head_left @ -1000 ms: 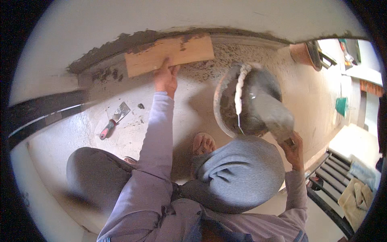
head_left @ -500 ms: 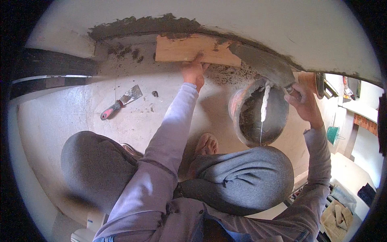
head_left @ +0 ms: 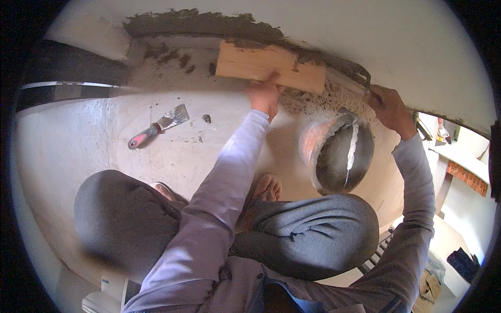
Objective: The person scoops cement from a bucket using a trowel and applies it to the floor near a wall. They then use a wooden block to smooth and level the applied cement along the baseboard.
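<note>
My left hand (head_left: 263,97) grips the lower edge of a flat wooden board (head_left: 271,67). The board's upper edge meets the foot of the wall and carries smears of grey mortar. A rough band of wet mortar (head_left: 201,25) runs along the wall above and left of it. To the right, my right hand (head_left: 390,110) is closed round the handle of a plastering trowel (head_left: 364,74). Its blade lies nearly edge-on against the wall's lower strip, right of the board, so little of its face shows. Below that hand stands a bucket (head_left: 308,146) with a white-crusted handle.
A scraper (head_left: 159,127) with a red and black handle lies on the floor at left, near a small mortar lump (head_left: 207,119). Mortar crumbs speckle the floor under the board. My bent knees and feet are close below. Beyond my right arm is a pale ledge (head_left: 462,156).
My right hand has moved up to the wall, and the trowel has turned from showing its broad face to nearly edge-on. My left hand still holds the board; the view has shifted slightly.
</note>
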Tool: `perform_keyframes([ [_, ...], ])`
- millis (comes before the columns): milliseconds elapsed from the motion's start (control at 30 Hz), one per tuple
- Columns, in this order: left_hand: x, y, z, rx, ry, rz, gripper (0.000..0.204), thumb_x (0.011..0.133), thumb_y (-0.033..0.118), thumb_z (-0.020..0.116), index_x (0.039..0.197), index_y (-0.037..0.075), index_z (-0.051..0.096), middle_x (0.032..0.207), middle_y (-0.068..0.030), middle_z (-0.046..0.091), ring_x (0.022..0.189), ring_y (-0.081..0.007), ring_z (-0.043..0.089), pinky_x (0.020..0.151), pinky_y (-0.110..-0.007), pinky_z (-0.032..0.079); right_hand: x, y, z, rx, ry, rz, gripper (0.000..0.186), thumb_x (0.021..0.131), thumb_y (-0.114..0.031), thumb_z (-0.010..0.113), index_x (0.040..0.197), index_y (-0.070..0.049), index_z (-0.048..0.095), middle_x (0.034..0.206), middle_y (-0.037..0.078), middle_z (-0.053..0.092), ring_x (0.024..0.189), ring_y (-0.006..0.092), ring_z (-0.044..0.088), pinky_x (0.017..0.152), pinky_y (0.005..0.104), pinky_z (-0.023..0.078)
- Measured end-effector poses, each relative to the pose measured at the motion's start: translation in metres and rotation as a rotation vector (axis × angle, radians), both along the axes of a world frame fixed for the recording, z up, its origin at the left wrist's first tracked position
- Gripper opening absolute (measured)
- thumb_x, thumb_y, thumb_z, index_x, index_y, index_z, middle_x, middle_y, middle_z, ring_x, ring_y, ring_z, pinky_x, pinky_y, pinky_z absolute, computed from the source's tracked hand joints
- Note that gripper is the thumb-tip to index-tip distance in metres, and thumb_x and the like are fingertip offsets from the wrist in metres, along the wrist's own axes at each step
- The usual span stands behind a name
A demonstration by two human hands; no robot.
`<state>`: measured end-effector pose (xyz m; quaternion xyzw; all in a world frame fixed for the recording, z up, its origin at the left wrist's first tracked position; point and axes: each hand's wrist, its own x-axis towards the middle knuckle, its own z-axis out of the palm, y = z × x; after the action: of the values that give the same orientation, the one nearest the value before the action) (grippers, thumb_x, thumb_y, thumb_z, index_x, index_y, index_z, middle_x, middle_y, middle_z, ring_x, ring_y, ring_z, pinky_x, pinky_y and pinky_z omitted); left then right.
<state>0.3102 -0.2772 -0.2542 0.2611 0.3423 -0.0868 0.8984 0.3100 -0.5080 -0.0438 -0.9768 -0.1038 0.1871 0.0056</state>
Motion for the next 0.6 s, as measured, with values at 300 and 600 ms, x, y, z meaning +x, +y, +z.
perform_keyframes([
  [300,0.001,0.002,0.002,0.015,-0.007,0.022,0.030,0.083,0.005,0.066,0.111,-0.001,0.054,0.107,-0.0109,0.062,0.089,-0.0226,0.063,0.067,-0.035,0.053,-0.009,0.057,0.051,-0.209,-0.059,0.054,0.034,0.092,-0.028,0.050,0.109,0.000,0.060,0.103,0.023,0.063,0.096,0.0418,0.058,0.083,0.0478,0.047],
  [600,0.003,-0.004,-0.023,-0.101,-0.053,-0.100,0.044,0.083,0.009,0.066,0.123,0.009,0.047,0.119,-0.0073,0.057,0.108,-0.0244,0.056,0.086,-0.043,0.050,-0.008,-0.022,-0.015,-0.125,0.076,0.079,0.044,0.094,-0.033,0.045,0.127,-0.004,0.050,0.128,0.020,0.053,0.119,0.0373,0.049,0.101,0.0447,0.038],
])
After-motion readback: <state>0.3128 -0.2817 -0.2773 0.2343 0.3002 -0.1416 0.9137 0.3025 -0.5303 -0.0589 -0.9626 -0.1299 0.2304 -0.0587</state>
